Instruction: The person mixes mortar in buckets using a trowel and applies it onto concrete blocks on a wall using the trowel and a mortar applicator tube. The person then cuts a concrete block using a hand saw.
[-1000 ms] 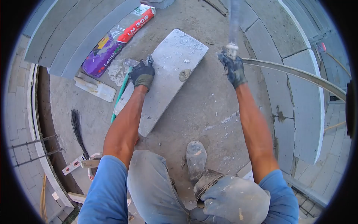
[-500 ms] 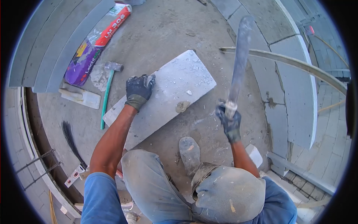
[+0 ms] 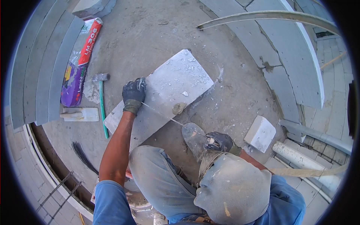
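Note:
A pale rectangular block point(image 3: 165, 88), dusted with white crumbs, lies slanted on the concrete floor. My left hand point(image 3: 134, 92), in a dark glove, has its fingers curled over the block's upper left edge. Low in front of me, my gloved right hand point(image 3: 220, 142) is closed round the handle of a long-bladed hand tool point(image 3: 163, 114). The blade shows nearly edge-on as a thin line across the block, its far end by my left hand; whether it has teeth cannot be made out. A grey lump point(image 3: 179, 108) sits on the block near the blade.
To the left lie a green-handled hammer point(image 3: 102, 105), a flat trowel point(image 3: 80, 114), a purple and red bag point(image 3: 80, 62) and a black brush point(image 3: 84, 157). A smaller white block point(image 3: 260, 134) stands right of my right hand. Grey block walls point(image 3: 270, 48) curve along both sides.
My right hand has come down and towards me, swinging the raised blade down across the block. My left hand stays at the block's edge. The view has shifted.

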A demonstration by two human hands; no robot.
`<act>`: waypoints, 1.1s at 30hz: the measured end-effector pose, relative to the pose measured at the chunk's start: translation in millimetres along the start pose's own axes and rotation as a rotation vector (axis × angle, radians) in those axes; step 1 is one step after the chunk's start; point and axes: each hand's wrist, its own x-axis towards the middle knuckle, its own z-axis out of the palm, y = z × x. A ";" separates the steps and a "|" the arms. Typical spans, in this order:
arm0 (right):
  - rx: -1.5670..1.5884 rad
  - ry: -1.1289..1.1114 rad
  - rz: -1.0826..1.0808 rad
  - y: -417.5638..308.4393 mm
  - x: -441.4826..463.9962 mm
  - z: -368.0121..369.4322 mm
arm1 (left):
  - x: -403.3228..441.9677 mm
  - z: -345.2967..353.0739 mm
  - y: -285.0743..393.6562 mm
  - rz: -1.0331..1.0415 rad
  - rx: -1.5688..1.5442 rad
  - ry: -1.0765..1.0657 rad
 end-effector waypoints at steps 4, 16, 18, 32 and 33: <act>-0.276 0.138 -0.043 -12.1 -23.8 -4.5 | -2.7 -1.7 -0.4 0.031 0.024 0.013; -0.305 0.405 -0.159 -26.7 30.8 -37.1 | -5.4 -7.1 15.1 -0.026 0.095 0.104; -0.197 0.391 -0.032 -42.0 72.3 -37.1 | -4.4 -5.1 13.9 -0.031 0.126 0.105; -0.217 0.491 -0.126 -21.0 127.3 -18.4 | 1.2 -15.9 23.9 -0.034 0.057 0.066; -0.206 0.477 -0.089 -24.0 127.0 -18.2 | 1.1 -17.8 26.1 -0.026 0.057 0.064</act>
